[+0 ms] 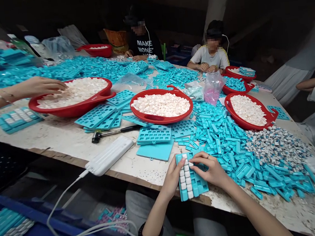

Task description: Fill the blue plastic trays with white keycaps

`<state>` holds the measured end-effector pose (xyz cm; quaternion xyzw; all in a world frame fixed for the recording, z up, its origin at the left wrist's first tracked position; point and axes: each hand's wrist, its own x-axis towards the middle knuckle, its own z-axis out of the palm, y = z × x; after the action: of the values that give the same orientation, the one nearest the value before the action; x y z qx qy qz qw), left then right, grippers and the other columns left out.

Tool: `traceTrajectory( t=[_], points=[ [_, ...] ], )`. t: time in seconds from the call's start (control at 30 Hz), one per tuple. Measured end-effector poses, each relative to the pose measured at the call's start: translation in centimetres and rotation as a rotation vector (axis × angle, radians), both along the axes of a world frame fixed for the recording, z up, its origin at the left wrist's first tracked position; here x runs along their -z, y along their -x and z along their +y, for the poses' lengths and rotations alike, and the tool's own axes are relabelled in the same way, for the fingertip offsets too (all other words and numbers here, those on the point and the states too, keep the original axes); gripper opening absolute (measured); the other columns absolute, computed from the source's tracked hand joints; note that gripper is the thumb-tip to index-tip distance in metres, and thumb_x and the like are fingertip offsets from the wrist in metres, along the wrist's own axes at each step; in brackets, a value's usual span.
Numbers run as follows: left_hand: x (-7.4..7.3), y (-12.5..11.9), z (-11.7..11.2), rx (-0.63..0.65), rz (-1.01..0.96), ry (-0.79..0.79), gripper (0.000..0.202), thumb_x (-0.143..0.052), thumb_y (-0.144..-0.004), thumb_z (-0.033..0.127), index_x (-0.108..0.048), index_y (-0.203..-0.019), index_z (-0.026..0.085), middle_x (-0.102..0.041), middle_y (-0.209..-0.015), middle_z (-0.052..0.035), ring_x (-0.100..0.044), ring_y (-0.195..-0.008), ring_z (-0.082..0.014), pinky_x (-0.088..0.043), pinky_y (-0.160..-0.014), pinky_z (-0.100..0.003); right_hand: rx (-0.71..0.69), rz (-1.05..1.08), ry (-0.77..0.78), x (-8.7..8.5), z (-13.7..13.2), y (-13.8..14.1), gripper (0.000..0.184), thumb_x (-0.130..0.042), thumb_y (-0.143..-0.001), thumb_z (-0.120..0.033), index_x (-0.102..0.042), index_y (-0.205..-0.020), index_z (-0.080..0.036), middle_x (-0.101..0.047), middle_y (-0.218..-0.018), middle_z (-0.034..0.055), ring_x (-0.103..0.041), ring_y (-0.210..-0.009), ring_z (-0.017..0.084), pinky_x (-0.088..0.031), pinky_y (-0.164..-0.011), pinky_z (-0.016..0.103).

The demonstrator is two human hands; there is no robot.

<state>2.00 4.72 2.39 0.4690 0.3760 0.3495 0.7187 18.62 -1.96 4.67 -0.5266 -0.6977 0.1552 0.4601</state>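
Observation:
A small turquoise keyboard-shaped panel [200, 185] is held upright at the table's front edge, with white keycaps [182, 179] filling two rows on its left part. My left hand [172, 177] grips the panel's left side, its thumb lying over the white caps. Thumb and forefinger of my right hand [210, 168] pinch a white keycap [190, 163] against the panel beside the filled rows. Just beyond my hands lie more turquoise panels [154, 134] and a red basin [163, 121] full of white keycaps [161, 104].
Loose turquoise pieces [219, 127] heap up to my right, beside small white-and-blue parts [277, 147]. A white power bank [109, 156] and a hammer [96, 137] lie left. A co-worker's hand [41, 86] reaches into another red basin [70, 110]; two people sit across the table.

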Motion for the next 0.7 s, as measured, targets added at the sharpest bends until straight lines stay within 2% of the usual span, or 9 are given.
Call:
traceTrajectory(
  t=[0.1,0.2,0.43,0.57,0.7],
  points=[
    [-0.4,-0.1,0.0,0.033,-0.001,-0.074,0.047,-0.076,-0.078,0.049,-0.064,-0.113,0.02,-0.07,-0.115,-0.0061,-0.064,-0.113,-0.0287,-0.05,-0.098,-0.038,0.004,-0.013,-0.002,-0.2,0.1,0.1,0.017,-0.063,-0.094,-0.021,-0.071,-0.11,-0.023,-0.067,-0.099,0.0071,-0.067,-0.092,0.02,-0.056,-0.081,0.033],
    [-0.6,-0.3,0.0,0.02,0.027,-0.103,0.045,-0.081,-0.073,0.047,-0.063,-0.103,0.019,-0.071,-0.102,-0.0046,-0.067,-0.101,-0.026,-0.052,-0.089,-0.035,-0.002,-0.054,-0.027,-0.5,0.2,0.3,0.018,-0.06,-0.095,-0.018,-0.07,-0.109,-0.022,-0.067,-0.097,0.0072,-0.066,-0.09,0.02,-0.056,-0.08,0.033],
    [0.0,-0.4,-0.1,-0.027,0.075,-0.135,0.047,-0.083,-0.068,0.046,-0.061,-0.098,0.018,-0.069,-0.1,-0.0046,-0.066,-0.096,-0.0241,-0.053,-0.086,-0.033,-0.004,-0.055,0.021,-0.6,0.2,0.4,0.02,-0.059,-0.093,-0.017,-0.071,-0.109,-0.023,-0.067,-0.099,0.0068,-0.065,-0.092,0.02,-0.056,-0.083,0.035],
    [0.3,-0.3,-0.2,-0.069,0.054,-0.118,0.043,-0.081,-0.071,0.046,-0.06,-0.096,0.018,-0.067,-0.091,-0.0023,-0.065,-0.09,-0.0221,-0.053,-0.082,-0.032,-0.032,0.01,0.0,-0.9,-0.1,0.4,0.032,-0.056,-0.091,-0.011,-0.069,-0.115,-0.027,-0.067,-0.102,0.0053,-0.064,-0.097,0.021,-0.054,-0.088,0.038],
    [0.0,-0.3,-0.5,-0.073,0.013,-0.071,0.043,-0.081,-0.071,0.046,-0.058,-0.095,0.019,-0.064,-0.084,0.0006,-0.064,-0.081,-0.0193,-0.052,-0.075,-0.029,0.093,-0.02,-0.083,-0.8,-0.5,1.2,0.041,-0.056,-0.088,-0.011,-0.066,-0.122,-0.03,-0.061,-0.117,0.0079,-0.058,-0.111,0.025,-0.049,-0.099,0.047]
  ],
)
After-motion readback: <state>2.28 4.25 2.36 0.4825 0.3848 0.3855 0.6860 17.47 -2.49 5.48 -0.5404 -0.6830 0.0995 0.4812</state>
